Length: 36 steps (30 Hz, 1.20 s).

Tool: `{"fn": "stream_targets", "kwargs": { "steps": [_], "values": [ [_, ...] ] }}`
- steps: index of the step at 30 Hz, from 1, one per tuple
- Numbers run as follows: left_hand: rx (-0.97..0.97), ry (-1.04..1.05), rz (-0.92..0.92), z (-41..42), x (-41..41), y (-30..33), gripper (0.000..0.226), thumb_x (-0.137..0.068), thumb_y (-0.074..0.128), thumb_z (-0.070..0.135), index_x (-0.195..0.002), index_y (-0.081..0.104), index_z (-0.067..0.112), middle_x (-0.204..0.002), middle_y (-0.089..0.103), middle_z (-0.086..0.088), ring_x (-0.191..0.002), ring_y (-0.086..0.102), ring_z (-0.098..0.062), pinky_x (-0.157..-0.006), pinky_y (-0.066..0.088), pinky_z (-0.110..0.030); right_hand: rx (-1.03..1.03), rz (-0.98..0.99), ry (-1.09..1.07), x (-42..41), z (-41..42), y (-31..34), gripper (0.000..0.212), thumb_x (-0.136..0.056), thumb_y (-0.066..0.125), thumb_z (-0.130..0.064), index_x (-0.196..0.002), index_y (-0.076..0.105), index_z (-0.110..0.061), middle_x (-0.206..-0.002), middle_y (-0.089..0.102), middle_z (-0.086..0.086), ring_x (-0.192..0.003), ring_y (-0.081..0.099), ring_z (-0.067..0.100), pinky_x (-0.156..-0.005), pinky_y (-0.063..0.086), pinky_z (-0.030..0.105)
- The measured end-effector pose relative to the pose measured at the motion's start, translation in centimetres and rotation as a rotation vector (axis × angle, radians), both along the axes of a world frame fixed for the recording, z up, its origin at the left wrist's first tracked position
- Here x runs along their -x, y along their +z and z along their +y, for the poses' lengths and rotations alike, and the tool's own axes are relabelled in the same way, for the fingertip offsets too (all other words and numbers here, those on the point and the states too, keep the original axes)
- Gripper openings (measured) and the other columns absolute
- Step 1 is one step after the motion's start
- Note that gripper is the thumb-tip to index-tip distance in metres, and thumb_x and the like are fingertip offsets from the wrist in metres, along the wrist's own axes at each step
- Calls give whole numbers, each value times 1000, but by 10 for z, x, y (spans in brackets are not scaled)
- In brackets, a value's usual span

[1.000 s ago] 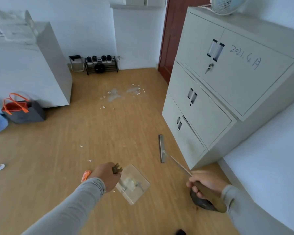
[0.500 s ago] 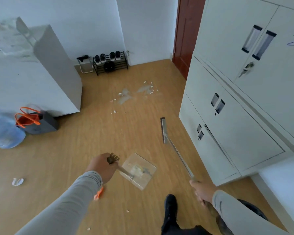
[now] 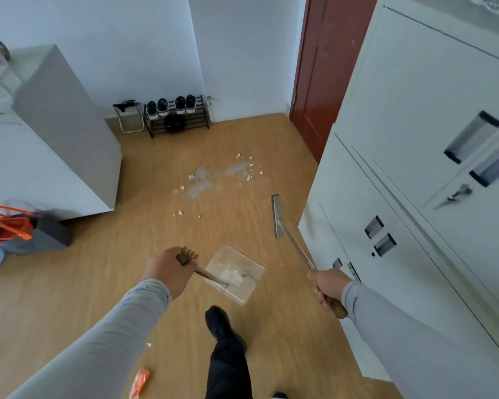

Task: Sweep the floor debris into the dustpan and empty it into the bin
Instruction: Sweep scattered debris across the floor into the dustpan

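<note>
My left hand [image 3: 167,270] grips the wooden handle of a clear dustpan [image 3: 236,273], held above the floor with a few pale scraps inside. My right hand [image 3: 327,285] grips the wooden handle of a long broom, whose flat grey head [image 3: 277,216] hangs ahead near the cabinet. White debris [image 3: 249,167] and a pale smear [image 3: 202,182] lie scattered on the wooden floor ahead of both tools. More crumbs [image 3: 182,213] lie nearer. No bin is clearly in view.
Tall grey metal cabinets [image 3: 415,156] line the right side. A grey unit [image 3: 61,133] stands at left with an orange-handled bag [image 3: 15,228] beside it. A shoe rack [image 3: 176,116] and red-brown door [image 3: 326,70] stand at the back. An orange scrap [image 3: 140,381] lies near my foot [image 3: 221,323].
I have walked forward: the debris patch and shoe rack are closer, and my foot has stepped ahead. The dustpan and broom stay held in the same hands.
</note>
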State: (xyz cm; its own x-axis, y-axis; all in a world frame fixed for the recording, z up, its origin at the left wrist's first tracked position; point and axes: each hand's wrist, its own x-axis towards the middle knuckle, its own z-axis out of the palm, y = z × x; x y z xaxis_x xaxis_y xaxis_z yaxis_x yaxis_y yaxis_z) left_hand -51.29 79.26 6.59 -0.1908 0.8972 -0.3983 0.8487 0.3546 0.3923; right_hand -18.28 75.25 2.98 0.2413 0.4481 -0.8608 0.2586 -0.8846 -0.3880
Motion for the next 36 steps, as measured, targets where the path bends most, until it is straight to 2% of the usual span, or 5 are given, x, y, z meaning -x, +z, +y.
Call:
{"fn": "stream_targets", "kwargs": {
  "steps": [9, 18, 24, 30, 36],
  "values": [
    [18, 16, -150, 194, 21, -27, 15, -93, 62, 41, -87, 60, 27, -85, 67, 6, -74, 63, -14, -65, 52, -28, 35, -55, -22, 12, 175, 0, 30, -95, 56, -20, -69, 54, -6, -57, 47, 10, -43, 39, 17, -43, 33, 20],
    [40, -35, -104, 333, 7, -31, 17, -94, 57, 43, -90, 60, 27, -79, 65, 6, -69, 64, -15, -62, 53, -28, 51, -75, -20, 3, 326, -3, 20, -94, 58, -21, -85, 61, -3, -65, 52, 11, -46, 41, 17, -43, 35, 21],
    [52, 15, -70, 424, -19, -33, 19, -93, 59, 43, -90, 61, 25, -78, 66, 3, -68, 65, -18, -64, 59, -32, 64, -99, 70, -33, 443, -23, 26, -93, 55, -22, -81, 64, -2, -63, 55, 13, -47, 45, 20, -44, 40, 24],
    [52, 42, -24, 502, -42, -34, 16, -93, 59, 44, -93, 62, 28, -79, 66, 7, -67, 65, -15, -62, 57, -30, 132, -85, 89, -61, 540, -28, 39, -96, 55, -21, -58, 50, -9, -52, 47, 8, -46, 41, 17, -37, 34, 18],
    [79, 53, -23, 576, -42, -44, 20, -93, 59, 45, -92, 62, 25, -79, 67, 4, -67, 66, -18, -66, 60, -35, 159, -168, 171, -69, 623, -38, 42, -93, 55, -24, -56, 57, -6, -50, 52, 8, -44, 45, 19, -43, 37, 25]
  ]
}}
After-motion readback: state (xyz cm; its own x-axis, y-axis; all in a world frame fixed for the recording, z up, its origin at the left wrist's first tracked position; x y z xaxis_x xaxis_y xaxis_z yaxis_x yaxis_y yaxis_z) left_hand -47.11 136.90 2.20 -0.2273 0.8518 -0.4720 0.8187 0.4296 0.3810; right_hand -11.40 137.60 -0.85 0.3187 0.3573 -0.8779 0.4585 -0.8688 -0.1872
